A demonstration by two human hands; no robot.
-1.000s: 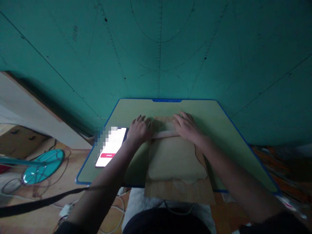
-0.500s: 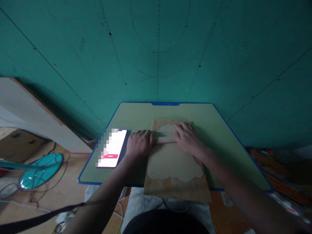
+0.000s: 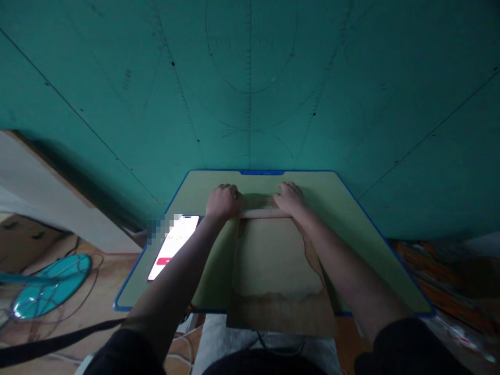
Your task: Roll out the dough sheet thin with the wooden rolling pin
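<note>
A wooden board [image 3: 281, 315] lies on the green table, overhanging its front edge. Spread over it is a flat pale sheet of dough-like material [image 3: 273, 255] with a wavy edge. Across the far end of the sheet lies a light rolling pin [image 3: 263, 213]. My left hand [image 3: 224, 201] is closed round the pin's left end. At the right end, my right hand [image 3: 289, 198] rests over the pin with its fingers bent forward, partly hiding it. The phone [image 3: 175, 245] with a lit screen lies left of my left forearm.
The blue-rimmed green table [image 3: 351, 234] stands against a green wall [image 3: 250, 104] with drawn lines. On the floor at left are a round teal base [image 3: 52, 286], cables and a cardboard box [image 3: 27, 242]. A pale panel [image 3: 58, 192] leans there. Cluttered items lie at right.
Both hands have moved forward, away from me, with the rolling pin, from the upper part of the sheet to its far end. The view has shifted slightly, and my left forearm now covers part of the phone.
</note>
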